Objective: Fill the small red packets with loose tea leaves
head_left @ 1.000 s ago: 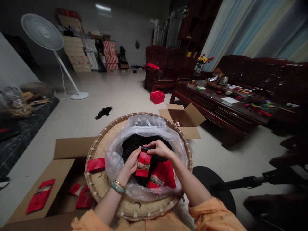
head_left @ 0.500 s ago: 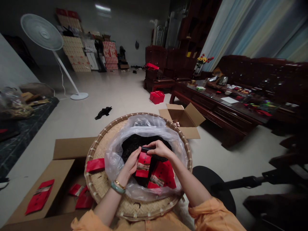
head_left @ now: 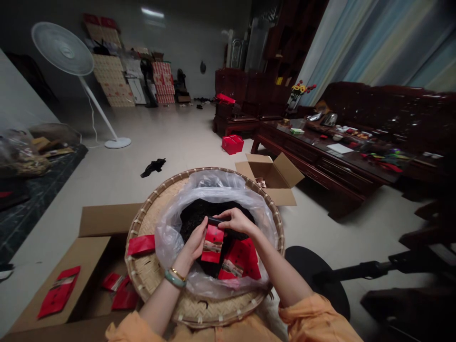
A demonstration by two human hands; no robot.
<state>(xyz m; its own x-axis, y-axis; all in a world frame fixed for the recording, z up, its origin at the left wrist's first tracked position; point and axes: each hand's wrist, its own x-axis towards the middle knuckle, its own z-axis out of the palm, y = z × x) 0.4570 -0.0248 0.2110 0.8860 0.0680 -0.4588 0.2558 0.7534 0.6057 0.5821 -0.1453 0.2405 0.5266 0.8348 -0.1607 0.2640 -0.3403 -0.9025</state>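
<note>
My left hand (head_left: 195,241) grips a small red packet (head_left: 213,246) by its left side, over a clear plastic bag (head_left: 167,237) holding dark loose tea (head_left: 194,213). My right hand (head_left: 235,220) pinches a dark object at the packet's top edge; what that object is I cannot make out. More red packets (head_left: 241,260) lie in the bag under my right forearm. The bag rests in a round woven bamboo tray (head_left: 146,270) on my lap. One red packet (head_left: 141,244) lies on the tray's left side.
An open cardboard box (head_left: 89,251) at my left holds several red packets (head_left: 59,290). Another open box (head_left: 272,173) stands on the floor beyond the tray. A standing fan (head_left: 64,50) is far left, a dark wooden table (head_left: 342,161) at right, a black stool (head_left: 313,273) beside my right arm.
</note>
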